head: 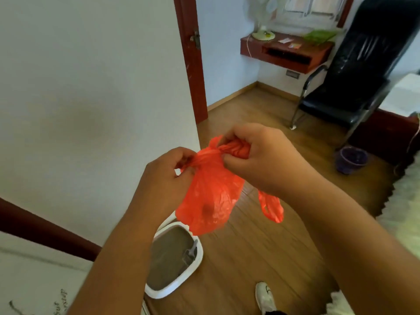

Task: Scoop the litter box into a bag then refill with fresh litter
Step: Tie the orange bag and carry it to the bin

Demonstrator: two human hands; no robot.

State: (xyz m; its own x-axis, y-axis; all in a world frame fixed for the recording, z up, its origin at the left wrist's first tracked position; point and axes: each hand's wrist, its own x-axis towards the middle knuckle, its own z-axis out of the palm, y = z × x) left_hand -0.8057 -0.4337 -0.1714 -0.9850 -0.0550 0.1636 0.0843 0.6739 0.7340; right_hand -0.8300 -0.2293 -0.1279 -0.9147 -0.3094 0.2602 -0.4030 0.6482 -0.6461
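A red plastic bag (210, 198) hangs at chest height with a dark lump showing through its bottom. My left hand (168, 176) pinches the twisted neck on the left. My right hand (254, 160) grips the bunched handles on the right, and one loose handle dangles below my right wrist. Below the bag, on the wooden floor against the wall, sits a white litter box (196, 267) filled with grey litter. A grey scoop (191, 253) lies inside it by the right rim.
A white wall (91, 98) and dark red door frame (193, 64) stand to the left. A black chair (354, 71), a red wall shelf (286, 51) and a purple bin (351, 159) are at the far right. My white shoe (264, 296) is on the floor.
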